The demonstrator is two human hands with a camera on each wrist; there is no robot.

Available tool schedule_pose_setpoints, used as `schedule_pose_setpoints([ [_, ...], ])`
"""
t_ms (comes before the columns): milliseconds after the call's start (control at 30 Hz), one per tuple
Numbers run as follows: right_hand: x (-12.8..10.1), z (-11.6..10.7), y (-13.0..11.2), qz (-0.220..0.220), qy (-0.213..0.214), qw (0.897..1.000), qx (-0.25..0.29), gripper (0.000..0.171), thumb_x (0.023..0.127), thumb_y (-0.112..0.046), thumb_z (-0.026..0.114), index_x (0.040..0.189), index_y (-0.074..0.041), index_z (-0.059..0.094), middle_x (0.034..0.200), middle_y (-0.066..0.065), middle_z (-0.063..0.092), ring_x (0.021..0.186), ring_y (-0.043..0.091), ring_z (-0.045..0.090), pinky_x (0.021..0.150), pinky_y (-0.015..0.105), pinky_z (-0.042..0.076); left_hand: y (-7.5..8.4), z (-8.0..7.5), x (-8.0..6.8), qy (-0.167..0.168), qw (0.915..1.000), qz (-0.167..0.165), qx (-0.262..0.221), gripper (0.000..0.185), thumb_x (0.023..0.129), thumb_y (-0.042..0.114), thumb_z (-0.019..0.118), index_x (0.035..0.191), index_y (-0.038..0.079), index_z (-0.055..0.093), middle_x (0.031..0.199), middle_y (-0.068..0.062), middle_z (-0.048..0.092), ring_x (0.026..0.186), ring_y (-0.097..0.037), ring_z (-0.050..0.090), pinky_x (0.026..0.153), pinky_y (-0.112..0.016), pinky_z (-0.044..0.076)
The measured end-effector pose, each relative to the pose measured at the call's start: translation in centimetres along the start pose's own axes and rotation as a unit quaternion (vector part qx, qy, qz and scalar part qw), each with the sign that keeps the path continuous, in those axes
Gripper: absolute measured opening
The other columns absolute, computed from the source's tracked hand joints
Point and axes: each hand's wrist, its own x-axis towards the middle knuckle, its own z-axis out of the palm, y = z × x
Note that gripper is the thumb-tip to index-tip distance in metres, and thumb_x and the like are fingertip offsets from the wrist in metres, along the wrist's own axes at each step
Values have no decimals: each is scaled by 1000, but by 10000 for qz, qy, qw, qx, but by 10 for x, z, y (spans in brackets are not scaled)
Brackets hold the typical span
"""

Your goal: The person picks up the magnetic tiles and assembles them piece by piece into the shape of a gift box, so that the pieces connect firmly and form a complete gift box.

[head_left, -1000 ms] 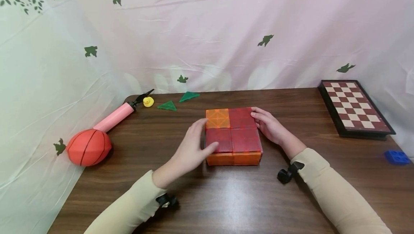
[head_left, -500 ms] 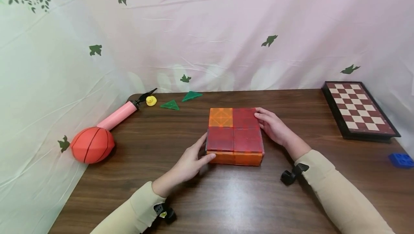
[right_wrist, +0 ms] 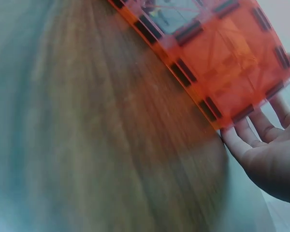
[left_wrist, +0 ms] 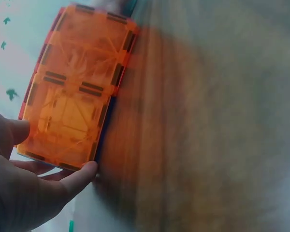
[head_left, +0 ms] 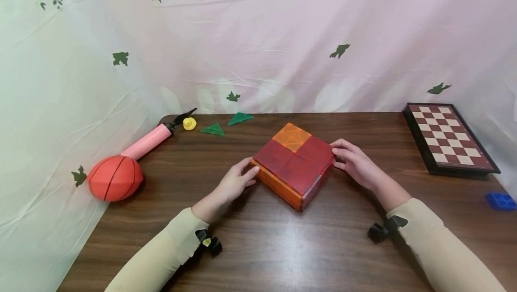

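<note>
A flat square box of translucent magnetic tiles is turned cornerwise on the table, its top red except for one orange square at the far corner. My left hand grips its left corner, thumb on the orange side wall and fingers behind and below, as the left wrist view shows. At the right corner, my right hand holds the box with bent fingers. Orange-red tiles with dark magnet strips fill the upper right of the right wrist view. Whether the box's underside touches the table is hard to tell.
Two green triangular tiles lie at the back, beside a yellow rubber duck. A pink pump and a red ball are on the left. On the right are a checkered board and a blue block.
My left hand came in from over the box's left edge to grip it. The box has turned from square-on to cornerwise, and my right hand has moved slightly right with its corner.
</note>
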Motion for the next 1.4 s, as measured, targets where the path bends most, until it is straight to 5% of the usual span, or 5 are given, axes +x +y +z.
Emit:
schedule_pose_setpoints([
  [267,-19,-6,0,165,-731,9967,-302,27,112,-22,39,121,-6,58,114,5,65,107,18,64,94,35,54,-1,1,25,746,9850,-366,-1513,47,108,14,52,149,-5,40,143,-25,50,126,-34,56,103,-51,47],
  [467,-22,-9,-1,226,-821,9957,-376,35,113,-24,36,136,-3,51,128,8,63,113,19,65,96,33,53,6,20,11,1275,9668,-353,-2184,66,103,18,57,155,-6,23,158,-30,26,142,-39,37,111,-54,38],
  [667,-15,6,-2,301,-537,9963,-601,56,112,-29,37,160,-3,23,161,17,29,132,10,50,101,25,47,11,39,-12,896,9686,-370,-2291,86,100,21,61,162,2,4,167,-24,1,152,-38,16,118,-53,27],
  [833,-9,18,-1,353,-568,9969,-406,63,112,-32,37,165,-11,10,168,17,11,146,22,30,103,22,44,11,52,-16,693,9740,-274,-2137,94,99,21,64,164,7,-2,167,-21,7,152,-34,15,120,-49,22],
  [1400,-36,45,-2,466,137,9966,-662,70,109,-34,47,165,-15,9,166,16,15,144,35,26,97,19,46,5,43,10,-156,9812,92,-1922,88,95,13,58,165,16,4,166,-10,20,149,-23,24,120,-43,21],
])
